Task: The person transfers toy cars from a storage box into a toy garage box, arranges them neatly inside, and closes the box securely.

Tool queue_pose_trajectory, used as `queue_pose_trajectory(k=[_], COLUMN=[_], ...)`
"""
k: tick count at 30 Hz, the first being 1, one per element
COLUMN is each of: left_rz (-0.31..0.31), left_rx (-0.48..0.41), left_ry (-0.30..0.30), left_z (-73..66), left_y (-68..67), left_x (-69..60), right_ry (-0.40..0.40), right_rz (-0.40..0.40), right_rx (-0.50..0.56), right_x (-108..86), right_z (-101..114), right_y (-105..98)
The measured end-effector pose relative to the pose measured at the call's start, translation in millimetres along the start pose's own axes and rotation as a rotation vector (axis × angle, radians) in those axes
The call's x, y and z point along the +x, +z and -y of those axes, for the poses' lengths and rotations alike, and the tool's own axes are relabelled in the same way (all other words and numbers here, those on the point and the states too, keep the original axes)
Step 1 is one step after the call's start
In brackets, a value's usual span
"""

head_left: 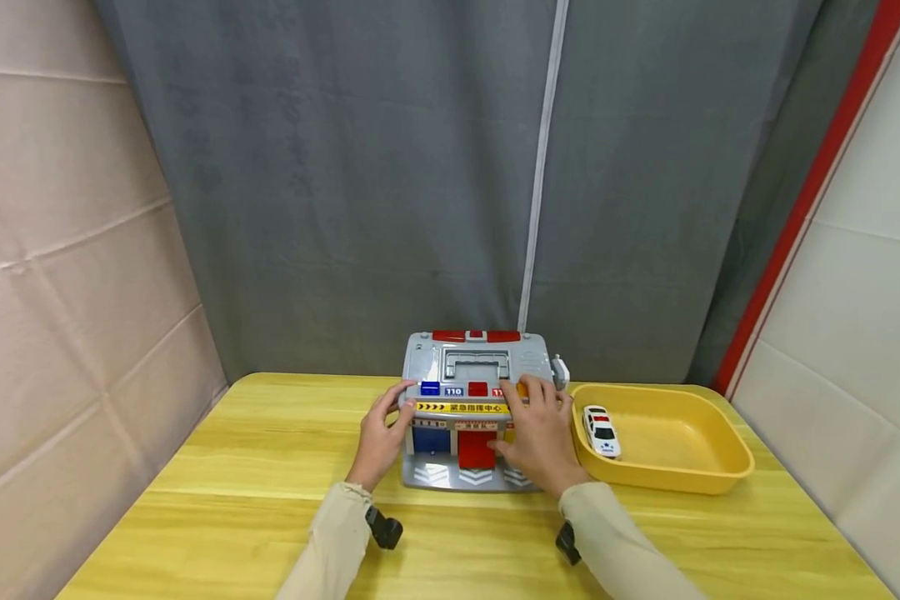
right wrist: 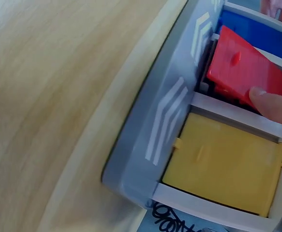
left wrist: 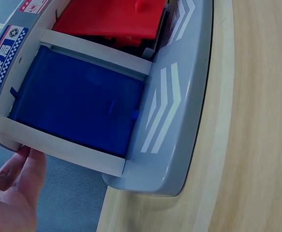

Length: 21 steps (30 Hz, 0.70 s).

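A grey toy garage (head_left: 423,362) with a roof handle stands at the back of the table. Its front has a blue door (left wrist: 78,101), a red door (right wrist: 242,67) and a yellow door (right wrist: 223,164). The red door is swung partly outward; blue and yellow lie flush in their frames. My left hand (head_left: 378,433) holds the garage's left side, with fingertips at the roof's corner. At the right, my right hand (head_left: 543,437) has its fingers on the roof's front edge, over the buttons. Its thumb (right wrist: 266,99) touches the red door's edge. The right fingertips are partly hidden.
To the right of the garage, a yellow tray (head_left: 667,477) holds a white toy car (head_left: 602,432) against its left wall. A white knob (head_left: 561,372) juts from the garage's right side. Behind the wooden table (head_left: 255,458) hangs a grey curtain (head_left: 360,183).
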<state>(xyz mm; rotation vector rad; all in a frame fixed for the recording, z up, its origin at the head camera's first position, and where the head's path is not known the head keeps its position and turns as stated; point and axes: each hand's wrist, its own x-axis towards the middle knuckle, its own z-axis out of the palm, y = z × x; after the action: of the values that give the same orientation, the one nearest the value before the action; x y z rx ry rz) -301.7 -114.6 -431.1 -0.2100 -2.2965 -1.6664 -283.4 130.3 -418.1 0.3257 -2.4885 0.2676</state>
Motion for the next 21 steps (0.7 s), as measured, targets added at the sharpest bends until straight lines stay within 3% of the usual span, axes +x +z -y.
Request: queue_pose_trajectory(k=[5,8,12,18,21], left_rz=[-0.011,-0.029,-0.031,-0.056,-0.019], left_rx=[0.011,0.046,0.115,0.258,0.279], left_ry=[0.010,0.045,0.104,0.258,0.270], left_z=[-0.9,-4.2,-9.2,-8.0,-9.6], left_y=[-0.4,-1.8,-4.2,-10.0,-12.6], left_x=[-0.5,0.5,3.2,7.6,10.4], right_ry=[-0.004,0.000,0.009,0.004,-0.008], right_rz=[-0.058,-0.081,-0.093,-0.111,-0.133], right_rx=[-0.017,-0.003,0.007,-0.001,-0.014], right_x=[-0.3,0.0,0.6,0.8,0.8], right_z=[2,3,3,6,5], right_y=[5,7,7,9,12])
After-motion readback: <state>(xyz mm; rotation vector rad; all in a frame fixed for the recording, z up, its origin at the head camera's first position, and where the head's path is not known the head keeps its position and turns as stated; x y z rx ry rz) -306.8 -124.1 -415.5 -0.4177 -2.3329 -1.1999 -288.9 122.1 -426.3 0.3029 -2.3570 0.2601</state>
